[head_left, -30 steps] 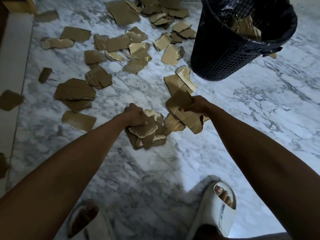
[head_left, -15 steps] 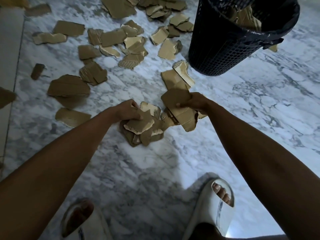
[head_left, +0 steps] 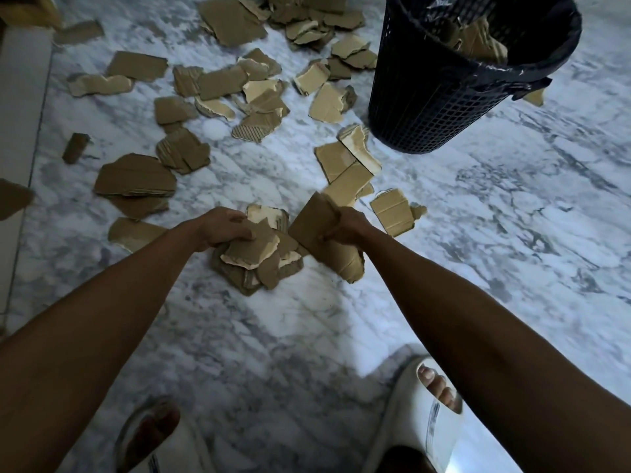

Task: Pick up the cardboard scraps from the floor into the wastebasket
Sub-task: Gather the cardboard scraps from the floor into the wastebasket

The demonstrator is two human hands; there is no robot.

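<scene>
Wastebasket (head_left: 440,107) rim cut off by top edge; its contents mostly hidden. Lower scraps (head_left: 254,268) covered by upper ones. Both slippers (head_left: 426,421) cropped at bottom.

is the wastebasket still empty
No, the wastebasket already holds several cardboard scraps that show above its rim.

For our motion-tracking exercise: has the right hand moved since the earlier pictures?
Yes: the right hand shifted left, away from the wastebasket, uncovering a floor scrap now to its right.
</scene>
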